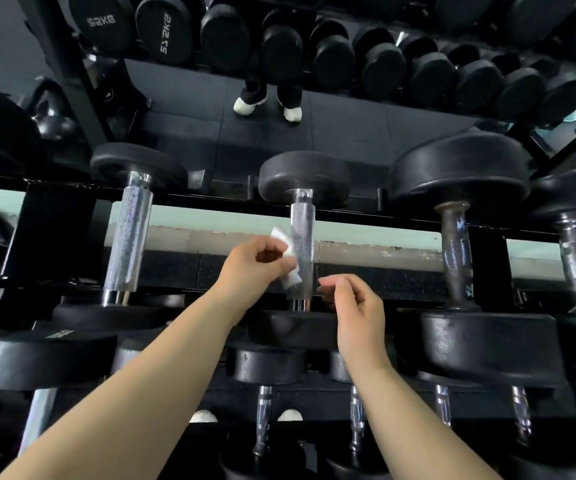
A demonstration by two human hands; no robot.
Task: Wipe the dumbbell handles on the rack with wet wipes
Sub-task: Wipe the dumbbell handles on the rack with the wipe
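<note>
Fingers (262, 242) of left hand (250, 265) pinched on a folded white wet wipe (287, 252), pressed against the knurled chrome dumbbell handle (302, 233) just right of that hand, on the rack (58, 220). Right hand (359, 306) right of the handle, loosely curled, holding nothing.

Single view: your head cam, wide-angle, close in front of the rack (59, 220), facing forward and down across its dumbbell rows.
</note>
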